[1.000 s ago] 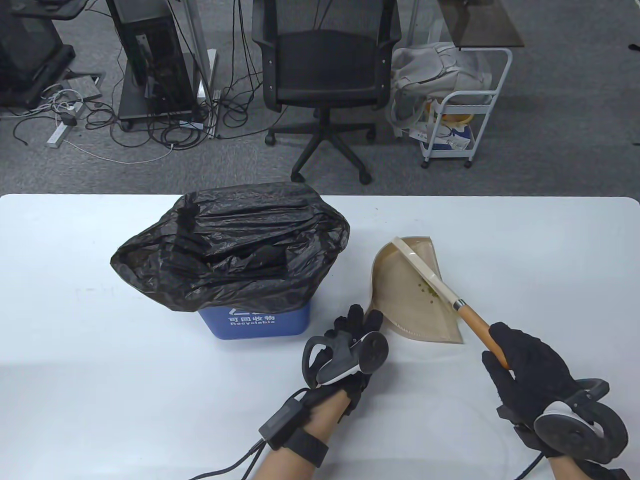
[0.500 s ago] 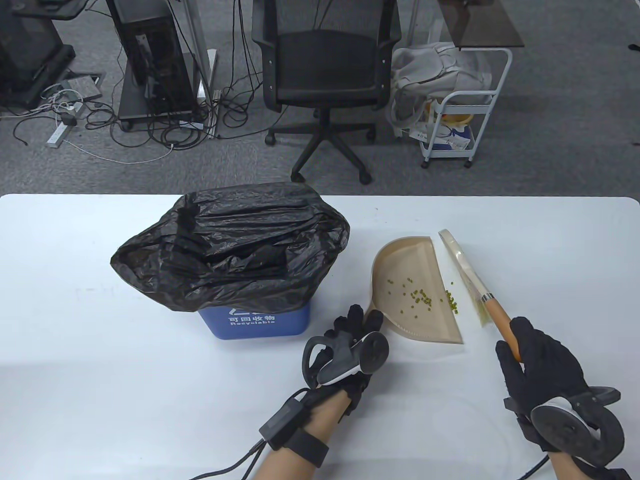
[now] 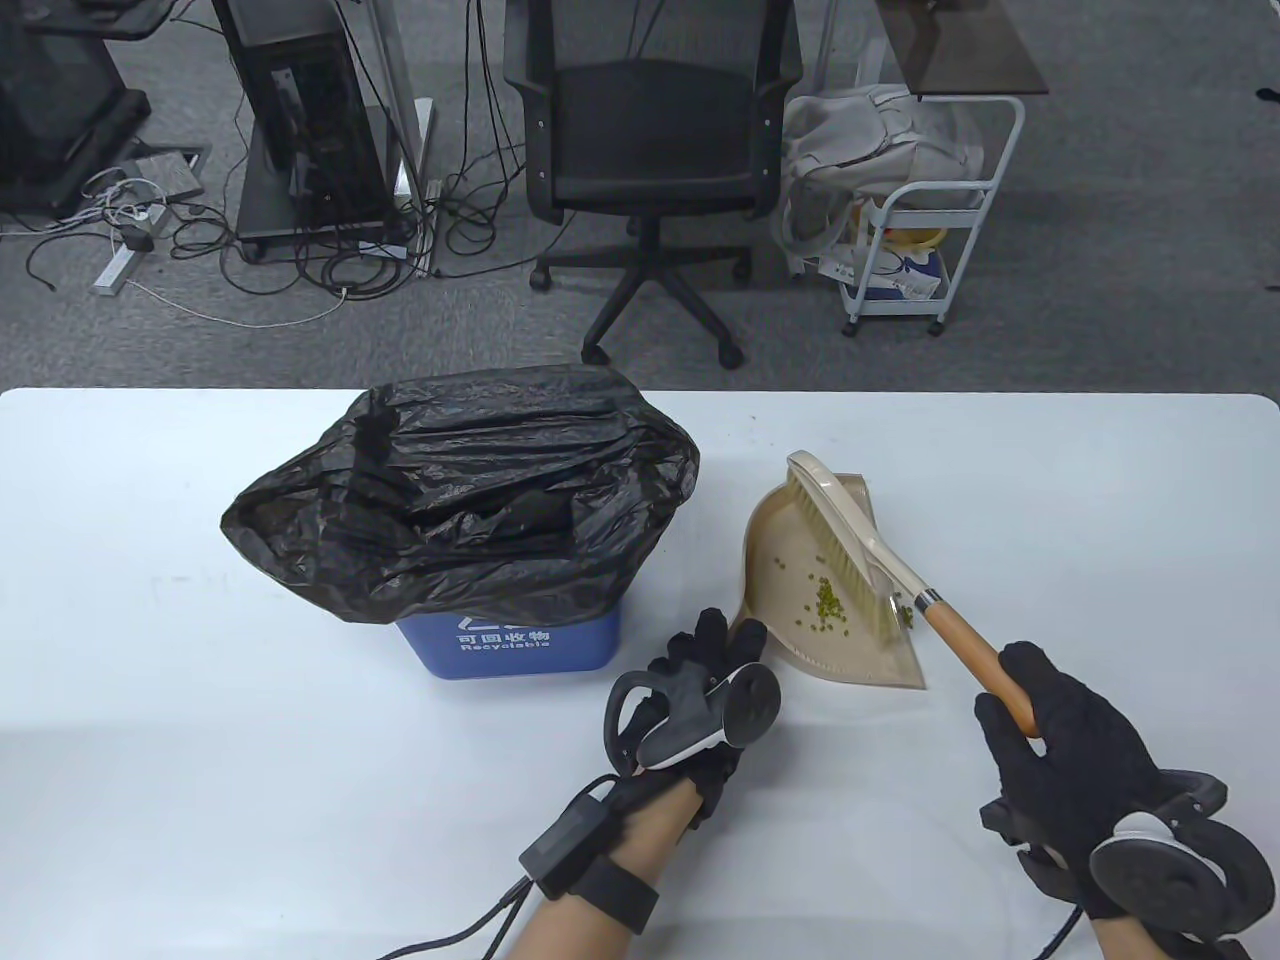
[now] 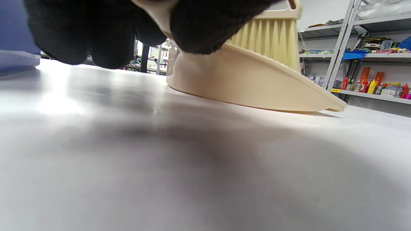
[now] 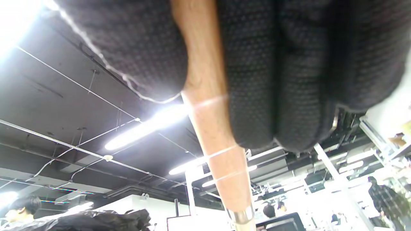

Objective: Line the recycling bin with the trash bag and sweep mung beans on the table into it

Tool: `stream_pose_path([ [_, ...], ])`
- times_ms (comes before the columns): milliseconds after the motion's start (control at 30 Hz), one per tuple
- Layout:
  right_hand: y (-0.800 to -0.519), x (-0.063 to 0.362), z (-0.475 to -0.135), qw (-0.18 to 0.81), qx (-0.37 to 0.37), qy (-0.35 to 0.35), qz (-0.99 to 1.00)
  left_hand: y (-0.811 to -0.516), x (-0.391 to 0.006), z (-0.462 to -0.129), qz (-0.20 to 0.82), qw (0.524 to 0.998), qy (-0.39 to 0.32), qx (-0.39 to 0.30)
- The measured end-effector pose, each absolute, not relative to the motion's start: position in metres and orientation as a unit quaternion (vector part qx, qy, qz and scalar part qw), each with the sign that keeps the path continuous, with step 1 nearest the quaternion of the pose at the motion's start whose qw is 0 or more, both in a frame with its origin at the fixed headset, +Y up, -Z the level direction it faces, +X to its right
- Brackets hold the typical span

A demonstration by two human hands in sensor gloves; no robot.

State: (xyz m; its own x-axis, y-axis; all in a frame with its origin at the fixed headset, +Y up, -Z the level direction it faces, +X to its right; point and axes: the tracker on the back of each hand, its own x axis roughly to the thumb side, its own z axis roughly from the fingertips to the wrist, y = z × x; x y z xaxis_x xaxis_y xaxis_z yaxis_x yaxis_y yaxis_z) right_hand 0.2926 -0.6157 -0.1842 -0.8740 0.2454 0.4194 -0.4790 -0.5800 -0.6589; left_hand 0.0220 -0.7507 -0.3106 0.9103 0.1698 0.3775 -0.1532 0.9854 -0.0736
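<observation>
Brush (image 3: 845,540) bristles inside dustpan (image 3: 790,560) lip

from my seat the table view is evenly lit and sharp, with soft light from overhead; the white table (image 3: 200,700) shows only faint shadows near the hands, and its far edge bows a little from lens distortion. the black trash bag (image 3: 460,490) catches small glints. in the left wrist view the table surface carries a broad glare patch at left and a dim smear of shadow across the middle; the near glove is blurred. the right wrist view is blown out by ceiling tube lights (image 5: 144,134), with the glove dark and soft.
</observation>
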Motion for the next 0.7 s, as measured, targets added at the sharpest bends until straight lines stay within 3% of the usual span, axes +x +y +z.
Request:
stream_pose_path([
  [267,-0.620,0.301,-0.191,0.125,0.085,-0.406,0.901,-0.750,0.021,-0.312,0.085,0.977,-0.194,-0.025],
  [700,-0.621,0.295,-0.190,0.244,0.146,-0.381,0.880,-0.750,0.020,-0.313,0.086,0.977,-0.192,-0.023],
])
